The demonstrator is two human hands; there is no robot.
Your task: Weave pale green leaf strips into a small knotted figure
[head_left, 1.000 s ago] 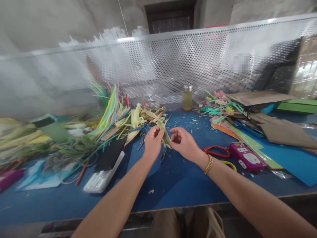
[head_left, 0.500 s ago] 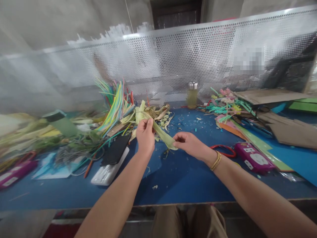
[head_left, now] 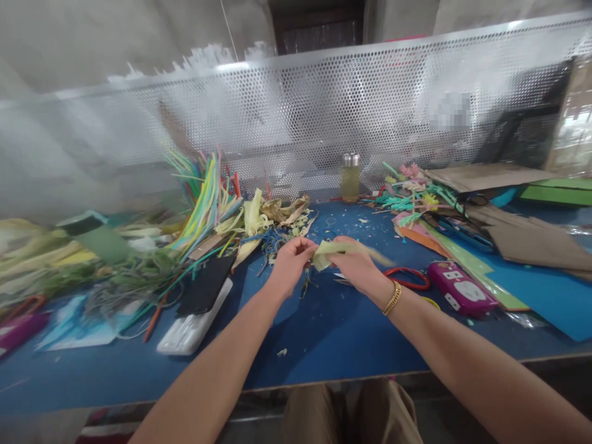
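Observation:
A pale green strip, which looks like corn husk (head_left: 330, 249), is stretched between my two hands above the blue tabletop. My left hand (head_left: 291, 266) pinches its left end between thumb and fingers. On the other side, my right hand (head_left: 357, 265) has closed fingers on the husk, and a blurred tail sticks out past it to the right. Behind my left hand lies a heap of husks (head_left: 253, 217) with dry scraps and blue strands. Red-handled scissors (head_left: 409, 286) rest beside my right wrist, their blades partly hidden by that hand.
To the left are coloured stems (head_left: 210, 194), a black phone (head_left: 206, 287) on a white case (head_left: 197, 324), and tangled grey string. A lidded bottle (head_left: 351, 179) stands at the back before a perforated metal panel (head_left: 319, 117). A purple box (head_left: 460, 288) and cardboard (head_left: 531, 237) lie right.
My hands have drawn closer together, the left shifting right and down. The husk strip has come away from the heap and now lies across my right hand. The view has turned slightly.

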